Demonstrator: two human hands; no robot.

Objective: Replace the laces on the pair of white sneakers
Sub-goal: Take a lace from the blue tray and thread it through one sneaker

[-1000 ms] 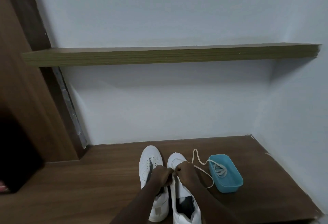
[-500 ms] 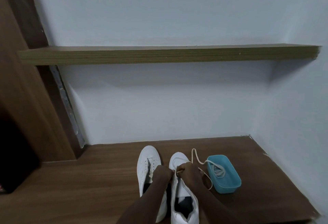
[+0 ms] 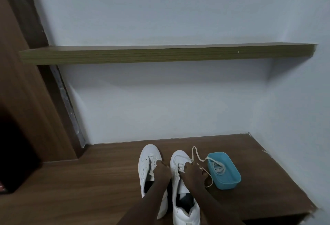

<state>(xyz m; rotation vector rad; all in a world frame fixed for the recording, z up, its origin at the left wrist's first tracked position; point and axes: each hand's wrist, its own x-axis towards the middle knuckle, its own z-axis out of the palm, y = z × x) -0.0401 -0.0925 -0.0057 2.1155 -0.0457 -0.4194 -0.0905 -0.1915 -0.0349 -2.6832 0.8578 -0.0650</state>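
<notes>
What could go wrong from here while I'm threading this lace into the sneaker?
1. The lace from the right sneaker reaches the rim of the blue tub. A tug by the right hand could drag the tub or snag the coiled lace inside it.
2. The right sneaker's heel seems close to the front edge of the wooden surface. Hard pulling might slide it off.
</notes>
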